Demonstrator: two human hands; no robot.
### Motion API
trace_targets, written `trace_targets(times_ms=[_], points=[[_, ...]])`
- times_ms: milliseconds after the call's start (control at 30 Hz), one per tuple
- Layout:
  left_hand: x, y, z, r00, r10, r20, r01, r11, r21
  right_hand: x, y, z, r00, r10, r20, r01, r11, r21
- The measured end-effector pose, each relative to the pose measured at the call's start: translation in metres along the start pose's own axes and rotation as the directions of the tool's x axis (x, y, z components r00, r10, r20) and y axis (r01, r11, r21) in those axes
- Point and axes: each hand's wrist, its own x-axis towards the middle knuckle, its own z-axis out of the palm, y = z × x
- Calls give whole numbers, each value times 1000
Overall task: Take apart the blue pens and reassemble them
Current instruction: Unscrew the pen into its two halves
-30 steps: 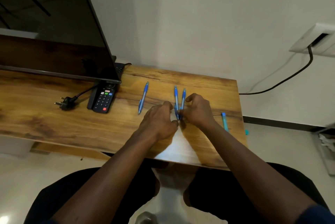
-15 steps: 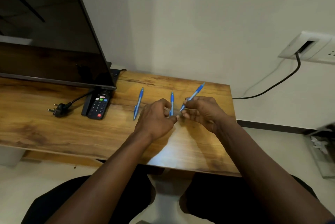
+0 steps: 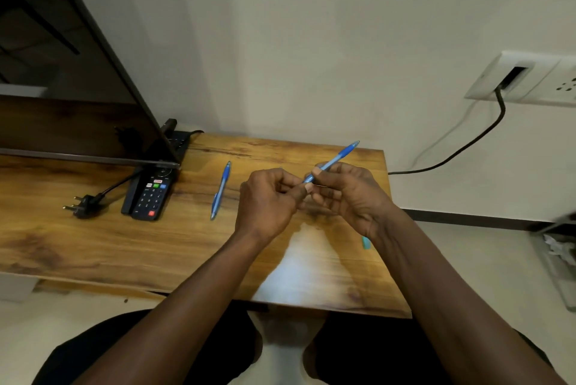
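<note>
My right hand [image 3: 346,194] holds a blue pen [image 3: 338,158] lifted above the wooden table [image 3: 124,244], its upper end pointing up and to the right. My left hand [image 3: 268,197] pinches the pen's lower end, fingertips touching those of the right hand. A second blue pen [image 3: 220,190] lies flat on the table to the left of my hands. The pen that lay between them is hidden behind my left hand. A light-blue pen piece [image 3: 365,242] shows beside my right wrist near the table's right edge.
A TV screen [image 3: 62,88] stands at the back left. In front of it lie a black remote [image 3: 151,194] and a loose plug [image 3: 82,205]. A cable [image 3: 467,148] runs to a wall socket [image 3: 523,79] on the right.
My right hand has lifted one pen off the table and tilted it up to the right. My left hand came up to grip its lower end. The view shifted downward.
</note>
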Motion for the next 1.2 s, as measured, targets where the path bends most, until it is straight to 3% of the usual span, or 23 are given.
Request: trace_targets(times_ms=[333, 500, 600, 700, 1000, 1200], points=[[-6, 3, 4, 996, -57, 70, 67, 987, -144, -1, 0, -15, 999, 6, -31, -3, 993, 115], [-9, -15, -7, 992, 28, 124, -37, 997, 73, 0, 1, -17, 997, 10, -75, -1, 992, 126], [-16, -27, -11, 981, 76, 179, -130, 940, 314, 1, 5, -19, 995, 27, -91, -17, 994, 111], [-22, -36, -14, 977, 38, 209, -131, 885, 446, 1, 10, -20, 993, 49, -110, -38, 995, 94], [-25, -50, -17, 982, -16, 188, -108, 772, 626, 1, 17, -16, 990, 70, -123, -64, 997, 54], [-23, -50, -17, 980, -60, 190, -73, 780, 622, 0, 17, -12, 989, 89, -120, -83, 995, 50]])
